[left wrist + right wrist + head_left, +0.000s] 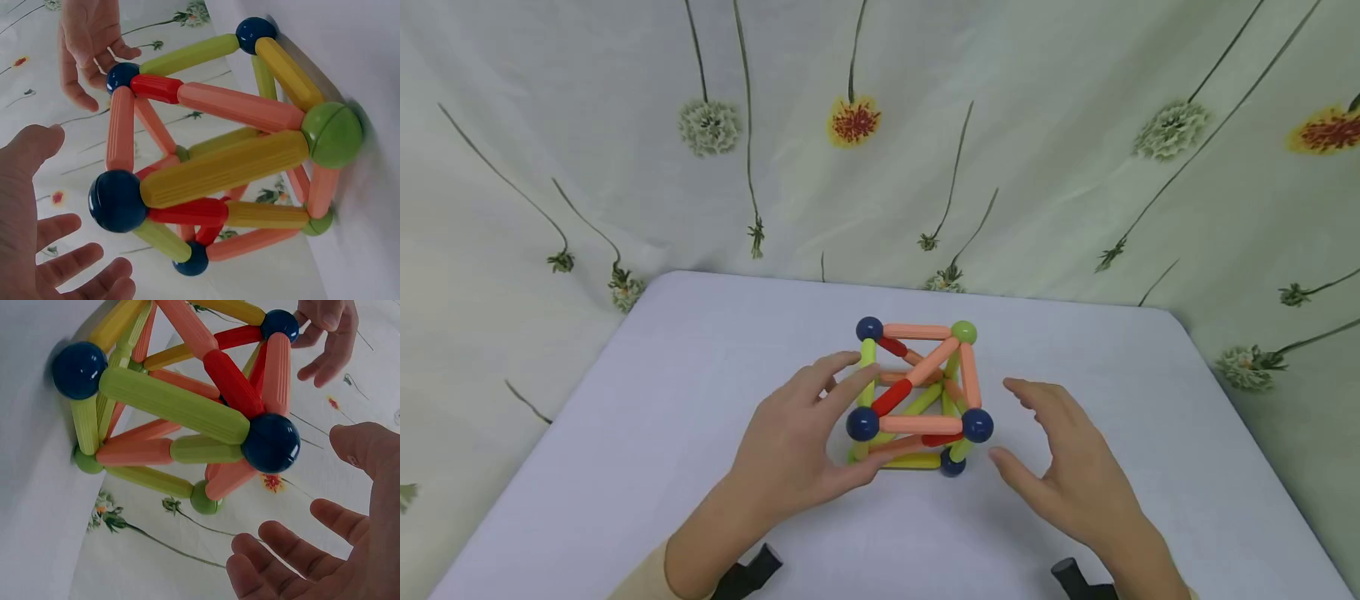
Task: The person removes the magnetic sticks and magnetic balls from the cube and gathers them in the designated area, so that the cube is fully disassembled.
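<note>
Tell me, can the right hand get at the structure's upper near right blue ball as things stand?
Probably yes: the right hand is beside the blue ball, turned toward it but not touching, and nothing visible blocks the gap between them.

Left grip (793, 442), right grip (1081, 473) loosely spread

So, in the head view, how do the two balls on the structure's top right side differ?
The green ball is light-coloured, the blue ball dark. The green ball sits at the far corner, the blue ball nearer. Both are round and meet one salmon rod.
</note>
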Demonstrator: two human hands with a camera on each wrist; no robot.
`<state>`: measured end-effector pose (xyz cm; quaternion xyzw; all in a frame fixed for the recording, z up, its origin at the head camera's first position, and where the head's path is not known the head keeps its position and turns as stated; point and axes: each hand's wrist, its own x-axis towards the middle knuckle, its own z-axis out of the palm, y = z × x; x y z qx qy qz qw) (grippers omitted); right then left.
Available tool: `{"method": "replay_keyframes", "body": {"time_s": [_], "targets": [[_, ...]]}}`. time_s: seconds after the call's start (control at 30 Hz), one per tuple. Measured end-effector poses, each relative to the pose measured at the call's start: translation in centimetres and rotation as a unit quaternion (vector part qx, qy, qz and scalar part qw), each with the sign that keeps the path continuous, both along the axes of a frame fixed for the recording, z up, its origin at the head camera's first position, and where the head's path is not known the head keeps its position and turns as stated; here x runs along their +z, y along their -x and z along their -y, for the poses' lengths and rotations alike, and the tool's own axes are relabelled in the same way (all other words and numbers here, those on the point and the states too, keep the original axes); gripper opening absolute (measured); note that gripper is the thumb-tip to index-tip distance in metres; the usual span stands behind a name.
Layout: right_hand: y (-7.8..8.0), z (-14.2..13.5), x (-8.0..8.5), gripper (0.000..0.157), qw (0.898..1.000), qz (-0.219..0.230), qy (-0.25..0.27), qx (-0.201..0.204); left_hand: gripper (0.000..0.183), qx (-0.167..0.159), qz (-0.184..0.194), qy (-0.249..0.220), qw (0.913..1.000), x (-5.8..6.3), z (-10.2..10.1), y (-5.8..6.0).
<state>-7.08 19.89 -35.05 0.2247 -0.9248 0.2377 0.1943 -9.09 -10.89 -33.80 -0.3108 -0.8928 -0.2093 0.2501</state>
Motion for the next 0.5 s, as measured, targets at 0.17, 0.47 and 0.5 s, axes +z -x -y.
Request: {"method": "replay_keyframes", "body": {"time_s": [0.17, 0.47, 0.5], "targets": [[0.7, 1.2, -0.6, 0.050, 0.997, 0.026, 0.053, 0.048, 0.058, -0.066, -0.017, -0.058, 0.9960, 0.0, -2.2, 0.9], [1.3, 2.7, -1.5, 0.024, 0.997, -0.004, 0.065, 0.039, 0.021, -0.088, -0.034, -0.032, 0.9950, -1.2, -4.2, 2.1], [1.4, 2.8, -1.5, 0.025, 0.997, -0.005, 0.069, 0.040, 0.021, -0.087, -0.033, -0.032, 0.9952, -1.3, -4.2, 2.1]]}}
